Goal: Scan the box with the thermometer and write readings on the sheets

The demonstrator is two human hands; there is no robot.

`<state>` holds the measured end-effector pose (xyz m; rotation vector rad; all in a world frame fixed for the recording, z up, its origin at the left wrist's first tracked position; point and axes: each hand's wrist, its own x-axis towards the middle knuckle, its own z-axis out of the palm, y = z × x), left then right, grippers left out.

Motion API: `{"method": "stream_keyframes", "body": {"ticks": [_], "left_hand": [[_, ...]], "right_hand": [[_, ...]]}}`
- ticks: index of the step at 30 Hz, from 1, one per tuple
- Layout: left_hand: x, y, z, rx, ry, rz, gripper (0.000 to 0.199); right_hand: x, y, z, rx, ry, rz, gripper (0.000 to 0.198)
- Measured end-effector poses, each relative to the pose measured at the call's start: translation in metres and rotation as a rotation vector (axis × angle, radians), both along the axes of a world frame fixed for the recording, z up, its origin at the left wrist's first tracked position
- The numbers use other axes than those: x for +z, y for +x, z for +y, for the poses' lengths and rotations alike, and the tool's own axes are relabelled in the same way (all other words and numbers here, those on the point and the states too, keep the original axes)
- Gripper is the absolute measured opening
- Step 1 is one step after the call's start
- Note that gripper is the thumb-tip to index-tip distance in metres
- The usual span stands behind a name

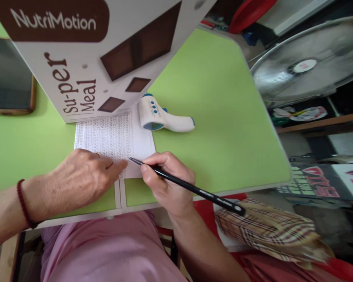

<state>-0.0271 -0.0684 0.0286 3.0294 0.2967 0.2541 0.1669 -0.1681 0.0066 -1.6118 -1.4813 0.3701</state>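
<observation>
Two hands work here: your right hand [164,178] pinches one black pen [188,187], tip on one written sheet [114,137]; your left hand [82,178] lies flat, fingers loosely extended, pinning that sheet. Beyond sit one thermometer [164,117], one box [85,58] and one phone [8,76] on the green table [223,117]. One fan [308,66] stands right.

— Where's the camera looking from?
— It sits on the person's head, facing forward and down, close over the green table [211,117].
— Only one view?
— One; the table's near edge lies just below it.
</observation>
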Motion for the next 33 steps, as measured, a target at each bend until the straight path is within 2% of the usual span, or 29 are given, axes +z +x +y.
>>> {"method": "stream_keyframes", "body": {"ticks": [16,33], "left_hand": [[0.0003,-0.0009,-0.0001,-0.003,-0.015,-0.015,0.025],[0.0010,-0.0006,0.0005,-0.004,-0.002,0.022,0.027]], "right_hand": [[0.0022,-0.0001,0.0006,-0.047,0.029,0.027,0.007],[0.0032,-0.0011,0.0017,-0.054,0.000,0.031,0.007]]}}
